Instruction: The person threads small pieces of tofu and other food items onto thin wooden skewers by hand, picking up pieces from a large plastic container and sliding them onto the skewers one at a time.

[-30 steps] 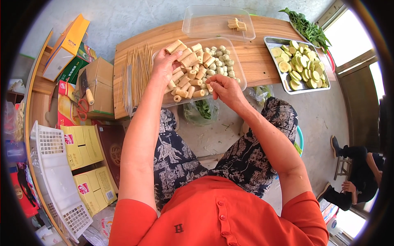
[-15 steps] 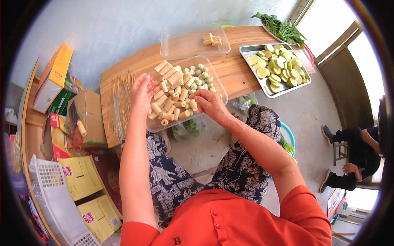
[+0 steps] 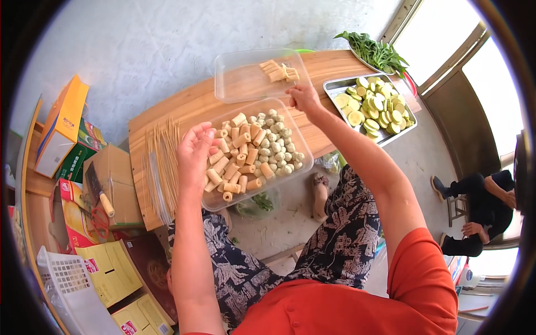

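Note:
My left hand (image 3: 197,146) hovers at the left edge of a clear container (image 3: 298,134) holding beige tubular rolls (image 3: 248,148) and pale green-speckled balls (image 3: 282,148). Its fingers are loosely curved and apart, with nothing visible in them. My right hand (image 3: 304,101) is higher and to the right, closed, near the front edge of a second clear tub (image 3: 231,72); whatever it pinches is too small to make out. A few rolls (image 3: 273,71) lie bunched in that tub. Thin wooden skewers (image 3: 159,167) lie on the wooden table (image 3: 139,137) left of the fuller container.
A steel tray of sliced courgette (image 3: 375,105) and leafy greens (image 3: 371,51) are at the table's right. Cartons (image 3: 111,268), a knife (image 3: 101,198), scissors (image 3: 99,220) and a white basket (image 3: 64,276) are at left. A seated person in dark clothes (image 3: 483,204) is at right.
My right hand has moved from among the rolls up and right toward the second tub. My left hand has come away from the bunched rolls. The view has shifted, lowering the table in frame.

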The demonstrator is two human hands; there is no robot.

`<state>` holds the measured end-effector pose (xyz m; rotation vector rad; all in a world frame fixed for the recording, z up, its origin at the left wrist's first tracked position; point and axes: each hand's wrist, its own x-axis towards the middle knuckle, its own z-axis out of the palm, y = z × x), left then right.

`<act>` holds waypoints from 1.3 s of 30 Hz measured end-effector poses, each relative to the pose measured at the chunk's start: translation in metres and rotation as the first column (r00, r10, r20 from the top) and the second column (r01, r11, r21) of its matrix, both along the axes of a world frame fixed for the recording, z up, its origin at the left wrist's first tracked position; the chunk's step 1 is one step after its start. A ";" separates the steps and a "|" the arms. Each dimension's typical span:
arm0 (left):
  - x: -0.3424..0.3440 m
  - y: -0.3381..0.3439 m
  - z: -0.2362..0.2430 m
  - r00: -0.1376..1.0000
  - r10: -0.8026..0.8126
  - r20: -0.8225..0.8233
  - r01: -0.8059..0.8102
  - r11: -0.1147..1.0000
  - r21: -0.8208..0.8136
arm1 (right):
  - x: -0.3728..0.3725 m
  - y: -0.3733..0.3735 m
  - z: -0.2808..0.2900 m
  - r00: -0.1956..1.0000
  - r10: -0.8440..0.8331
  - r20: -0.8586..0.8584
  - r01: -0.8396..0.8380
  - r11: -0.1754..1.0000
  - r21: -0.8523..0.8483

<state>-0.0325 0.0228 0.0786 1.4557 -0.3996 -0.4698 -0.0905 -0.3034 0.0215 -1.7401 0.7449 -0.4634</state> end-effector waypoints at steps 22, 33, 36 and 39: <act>0.019 0.041 -0.003 0.970 0.200 0.140 -0.194 0.979 -0.056 | -0.084 0.004 -0.005 0.997 0.033 -0.076 -0.021 0.987 0.161; 0.021 0.224 -0.157 0.878 0.415 0.238 -0.478 0.752 0.453 | -0.123 0.136 0.032 0.903 0.403 0.148 -0.429 0.855 0.292; 0.009 0.233 -0.179 0.840 0.401 0.364 -0.542 0.606 0.582 | -0.131 0.145 0.006 0.916 0.384 0.114 -0.399 0.858 0.324; 0.003 0.236 -0.182 0.793 0.354 0.495 -0.609 0.448 0.655 | -0.132 0.150 0.000 0.911 0.405 0.077 -0.408 0.859 0.309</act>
